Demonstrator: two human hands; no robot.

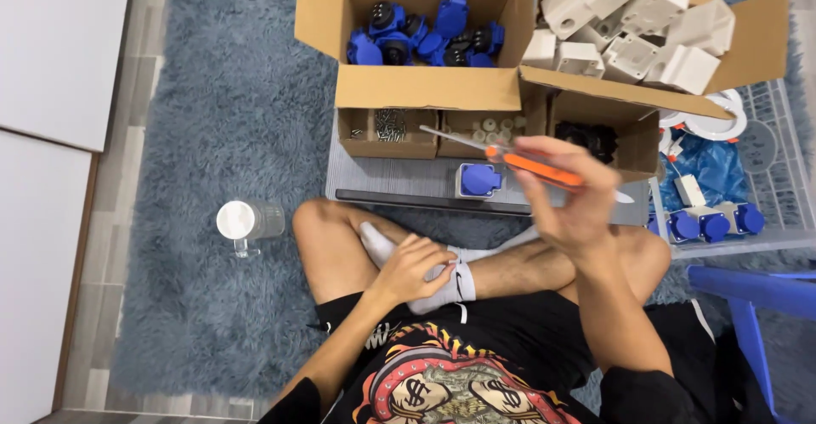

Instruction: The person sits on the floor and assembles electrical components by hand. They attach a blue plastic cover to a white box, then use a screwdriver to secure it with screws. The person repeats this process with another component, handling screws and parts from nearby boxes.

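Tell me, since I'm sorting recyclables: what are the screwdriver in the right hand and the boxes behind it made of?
The screwdriver in the right hand: handle looks like glossy orange plastic, shaft like bright metal, though blurred. The boxes look like matte brown corrugated cardboard, with folded flaps and raw edges.

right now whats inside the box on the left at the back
The cardboard box holds a heap of blue socket parts with black pieces among them. Anything beneath the top layer is covered.
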